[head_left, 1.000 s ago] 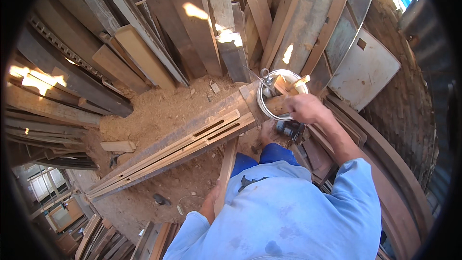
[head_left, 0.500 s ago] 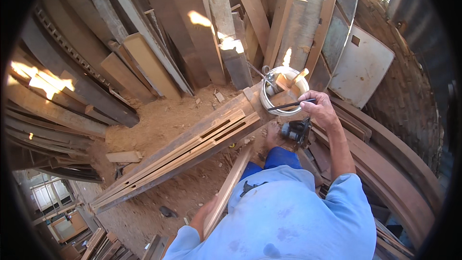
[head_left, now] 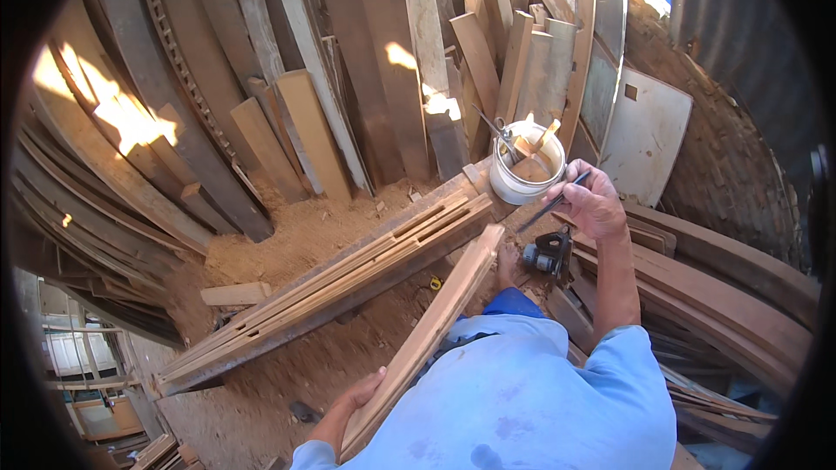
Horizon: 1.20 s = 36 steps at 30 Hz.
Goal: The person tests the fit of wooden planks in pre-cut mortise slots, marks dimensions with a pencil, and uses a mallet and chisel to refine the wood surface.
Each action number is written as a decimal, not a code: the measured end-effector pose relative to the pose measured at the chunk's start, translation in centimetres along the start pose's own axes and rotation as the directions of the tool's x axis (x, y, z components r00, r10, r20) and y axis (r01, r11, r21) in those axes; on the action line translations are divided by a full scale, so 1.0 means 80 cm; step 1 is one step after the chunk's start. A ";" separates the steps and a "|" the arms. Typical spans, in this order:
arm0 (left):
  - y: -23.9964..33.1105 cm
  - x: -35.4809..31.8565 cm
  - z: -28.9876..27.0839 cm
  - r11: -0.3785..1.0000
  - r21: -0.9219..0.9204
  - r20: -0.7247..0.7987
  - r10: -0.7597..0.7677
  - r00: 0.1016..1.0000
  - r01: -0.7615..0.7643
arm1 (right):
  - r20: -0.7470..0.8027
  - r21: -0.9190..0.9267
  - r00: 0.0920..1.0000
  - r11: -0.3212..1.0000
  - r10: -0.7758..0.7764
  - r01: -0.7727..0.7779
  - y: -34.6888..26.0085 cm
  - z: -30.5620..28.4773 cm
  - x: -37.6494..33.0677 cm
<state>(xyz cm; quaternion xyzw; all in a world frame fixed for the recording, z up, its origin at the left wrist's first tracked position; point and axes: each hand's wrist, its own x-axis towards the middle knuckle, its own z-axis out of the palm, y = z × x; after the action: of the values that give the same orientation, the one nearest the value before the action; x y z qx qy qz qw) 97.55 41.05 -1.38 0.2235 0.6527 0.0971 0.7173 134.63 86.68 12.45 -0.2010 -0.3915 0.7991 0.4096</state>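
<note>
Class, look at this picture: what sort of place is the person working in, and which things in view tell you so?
Probably a rough carpentry or timber yard. Many planks lean in stacks against the wall, sawdust covers the ground, and a power tool lies by the white bucket of tools. The left hand holds a wooden board; the right hand holds a thin dark tool.

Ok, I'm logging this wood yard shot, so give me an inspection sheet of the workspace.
Surface: ground covered in sawdust; long stack of grooved wood pieces lies across it.
Job's things: wooden strip; thin dark tool; white bucket with tools standing in it.
Clutter: small offcut; power tool on the ground by the foot.
Hands: left hand grips the strip's near end; right hand holds the dark tool beside the bucket.
Cables: nothing seen.
Surroundings: planks leaning all around; pale panel at right.
</note>
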 end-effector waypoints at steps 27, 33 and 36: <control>0.234 -0.009 0.026 0.586 -0.810 0.307 0.470 0.828 -0.032 | 0.299 -0.936 0.809 -0.010 0.507 0.352 0.142 0.213 -0.056; 0.231 0.013 0.015 0.639 -0.769 0.401 0.480 0.780 0.002 | 0.276 -0.941 0.759 0.004 0.590 0.339 0.138 0.212 -0.046; 0.228 0.019 0.011 0.649 -0.760 0.441 0.486 0.755 0.026 | 0.315 -0.942 0.775 0.076 0.548 0.328 0.148 0.200 -0.046</control>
<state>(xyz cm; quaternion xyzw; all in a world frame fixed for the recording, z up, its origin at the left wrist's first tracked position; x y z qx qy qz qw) 101.37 57.63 5.49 0.0255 0.2536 0.3662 0.8950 120.66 72.09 12.89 -0.1818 -0.9128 0.3608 -0.0599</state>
